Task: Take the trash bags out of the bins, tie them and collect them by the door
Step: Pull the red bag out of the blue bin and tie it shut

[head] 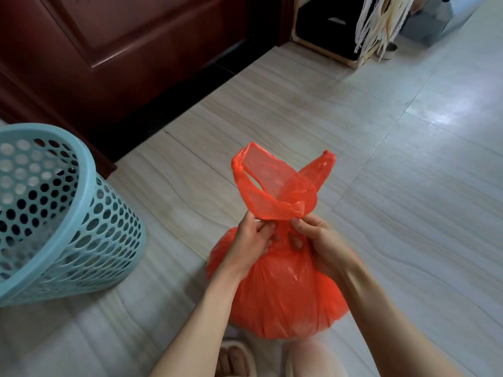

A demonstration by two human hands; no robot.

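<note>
A full orange-red trash bag (283, 295) sits on the tiled floor in front of me. Its two handle loops stick up above a gathered neck. My left hand (251, 242) pinches the neck from the left, and my right hand (317, 242) pinches it from the right, fingers curled into the plastic. A light-blue perforated bin (81, 213) stands at the left with no bag in it. The dark red door (122, 50) is at the upper left, behind the bin.
A black storage box in a light wooden frame (326, 28) stands at the top, with a mop's pale strands (378, 25) hanging beside it. My slippered feet (236, 360) show at the bottom edge. Pale tiles stretch to the right.
</note>
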